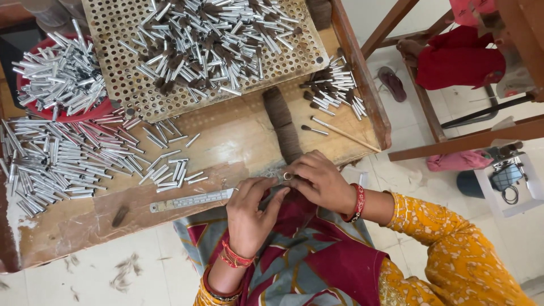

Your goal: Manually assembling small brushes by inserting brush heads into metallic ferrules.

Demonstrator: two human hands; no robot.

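Hands: While both met at the near edge of the wooden table (238, 136), the left hand (249, 212) and the right hand (320, 181) were curled together around a small tuft of brown hair; whether they also pinched a tube could not be told.
Left hand: fingers bent, tips touching the right hand's fingers at its 1 o'clock.
Right hand: closed over the tuft, a ring on one finger, a red bangle (358, 202) at the wrist.
Hair bundle: a long brown bundle of hair (283, 124) lay at 12 o'clock from the hands, its near end reaching them.
Ruler: a metal ruler (190, 200) lay at 9 o'clock, just beside the left hand.
Tubes: loose metal tubes (73, 156) were spread at 9 to 10 o'clock, more heaped in a red bowl (34, 56) at 10 o'clock.
Tray: a perforated tray (124, 34) at 11 o'clock carried tubes with brown tips.
Finished pile: filled tubes (334, 88) lay at 1 o'clock, near a thin stick (345, 135).
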